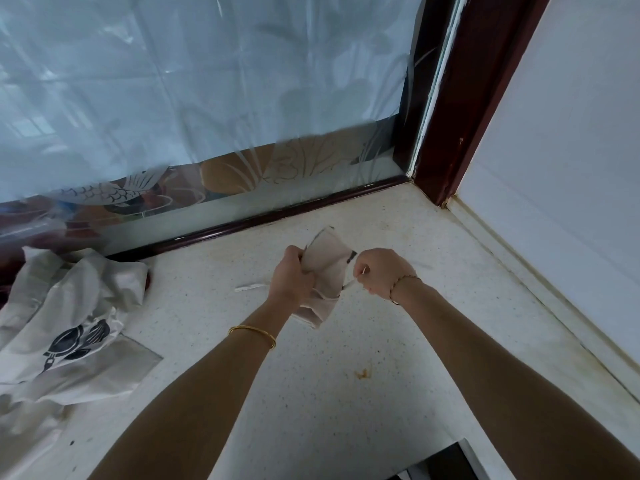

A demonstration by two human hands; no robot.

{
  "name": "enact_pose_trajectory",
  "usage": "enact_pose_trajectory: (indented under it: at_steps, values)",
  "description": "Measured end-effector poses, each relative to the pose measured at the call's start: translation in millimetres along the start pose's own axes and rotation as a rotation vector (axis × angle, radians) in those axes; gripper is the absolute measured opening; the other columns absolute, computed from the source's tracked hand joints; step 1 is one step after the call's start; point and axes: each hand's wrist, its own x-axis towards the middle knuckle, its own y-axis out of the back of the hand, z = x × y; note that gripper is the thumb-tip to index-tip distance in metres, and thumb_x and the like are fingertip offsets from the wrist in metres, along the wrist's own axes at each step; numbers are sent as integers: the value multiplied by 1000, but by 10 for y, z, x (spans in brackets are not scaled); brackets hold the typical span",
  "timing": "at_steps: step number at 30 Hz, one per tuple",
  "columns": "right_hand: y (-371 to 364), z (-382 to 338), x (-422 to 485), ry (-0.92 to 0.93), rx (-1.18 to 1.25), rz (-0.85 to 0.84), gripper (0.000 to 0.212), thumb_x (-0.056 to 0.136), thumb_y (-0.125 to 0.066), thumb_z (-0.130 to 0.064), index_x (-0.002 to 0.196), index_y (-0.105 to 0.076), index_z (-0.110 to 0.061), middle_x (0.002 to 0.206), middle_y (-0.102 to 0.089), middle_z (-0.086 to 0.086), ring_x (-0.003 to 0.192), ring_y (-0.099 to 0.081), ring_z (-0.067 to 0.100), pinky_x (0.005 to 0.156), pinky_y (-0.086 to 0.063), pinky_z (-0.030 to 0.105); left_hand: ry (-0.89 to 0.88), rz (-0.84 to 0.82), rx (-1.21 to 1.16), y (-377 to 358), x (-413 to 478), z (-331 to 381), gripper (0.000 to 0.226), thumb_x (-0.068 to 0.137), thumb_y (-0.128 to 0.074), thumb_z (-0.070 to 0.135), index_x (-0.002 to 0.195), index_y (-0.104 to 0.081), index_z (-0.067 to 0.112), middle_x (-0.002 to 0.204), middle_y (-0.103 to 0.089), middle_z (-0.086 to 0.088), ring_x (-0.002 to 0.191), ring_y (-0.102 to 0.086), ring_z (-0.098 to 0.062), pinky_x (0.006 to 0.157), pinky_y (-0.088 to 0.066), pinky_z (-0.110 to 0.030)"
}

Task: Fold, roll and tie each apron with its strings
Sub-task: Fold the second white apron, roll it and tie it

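Centre frame, above bench (311, 403): left hand (290, 276) clamped round rolled apron (330, 265), right hand (378, 271) pinching string (349, 283). Likely failure: unrolling through slackened grip, or string slipping before knotting.

Cool, diffuse daylight comes through the frosted window (207, 81); the counter (311, 393) is evenly lit, shadows faint. Wide-angle distortion bends the window frame (446, 133), and the loose apron (69, 323) at the counter's left edge looks soft.
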Motion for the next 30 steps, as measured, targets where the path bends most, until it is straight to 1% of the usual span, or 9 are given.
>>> enact_pose_trajectory:
  at_steps: [3, 9, 15, 18, 20, 23, 26, 28, 30]
  values:
    - [97, -149, -8, 162, -232, 129, 20, 95, -46, -12, 100, -65, -17, 96, -66, 1, 87, -62, 20, 77, -53, 30, -93, -39, 148, -26, -47, 16, 22, 90, -53, 10, 105, -38, 15, 86, -53, 1, 75, -54, -17, 62, -47, -28]
    - [86, -286, 57, 342, -113, 61, 13, 89, -56, -22, 100, -59, -15, 98, -63, 4, 90, -59, 24, 82, -50, 36, -242, -211, 352, -66, -68, 122, 28, 89, -54, 16, 116, -47, 15, 98, -62, -4, 84, -58, -20, 78, -50, -33]
    - [-11, -152, 137, 269, 212, 84, 15, 84, -61, -7, 93, -53, -16, 90, -62, 5, 84, -60, 21, 81, -53, 34, -208, -337, 288, -6, -106, 180, 24, 84, -55, 12, 108, -58, 11, 95, -60, -5, 84, -54, -18, 74, -44, -28]
    - [-45, -134, 180, 227, 301, 83, 19, 82, -63, -4, 88, -50, -18, 89, -60, 3, 83, -58, 17, 79, -53, 29, -144, -352, 103, -54, -148, 180, 25, 89, -54, 28, 97, -59, 5, 83, -56, -6, 76, -51, -17, 69, -42, -29]
    - [-42, -130, 180, 201, 408, 73, 20, 80, -66, -5, 86, -52, -17, 88, -59, 2, 82, -56, 15, 74, -51, 22, -150, -330, 59, -71, -154, 171, 33, 89, -57, 39, 90, -60, 6, 78, -55, -3, 72, -51, -15, 67, -41, -28]
    - [-7, -130, 181, 192, 540, 30, 18, 82, -68, -7, 89, -54, -16, 88, -59, 0, 78, -58, 11, 62, -46, 15, -211, -293, 93, -44, -143, 139, 27, 91, -58, 36, 84, -56, 10, 75, -53, -1, 69, -49, -15, 66, -40, -29]
    - [103, -71, 216, 110, 863, 134, 12, 92, -58, -14, 104, -55, -15, 103, -61, 3, 73, -64, 11, 60, -53, 19, -222, -292, 79, 51, -114, 99, 23, 91, -59, 27, 80, -53, 9, 74, -49, -4, 67, -46, -16, 61, -34, -27]
    - [165, 51, 275, -13, 1050, 226, 14, 96, -51, -17, 110, -53, -16, 114, -59, 7, 80, -66, 16, 67, -55, 24, -168, -318, -28, 154, -95, 69, 24, 91, -61, 28, 90, -60, 4, 82, -56, -9, 74, -52, -19, 66, -41, -26]
    - [148, 148, 301, -127, 1220, 164, 19, 98, -47, -17, 116, -50, -16, 122, -56, 9, 87, -64, 21, 76, -54, 30, -90, -352, -203, 267, -89, 53, 30, 90, -62, 30, 100, -63, 2, 93, -62, -11, 81, -58, -20, 75, -49, -31]
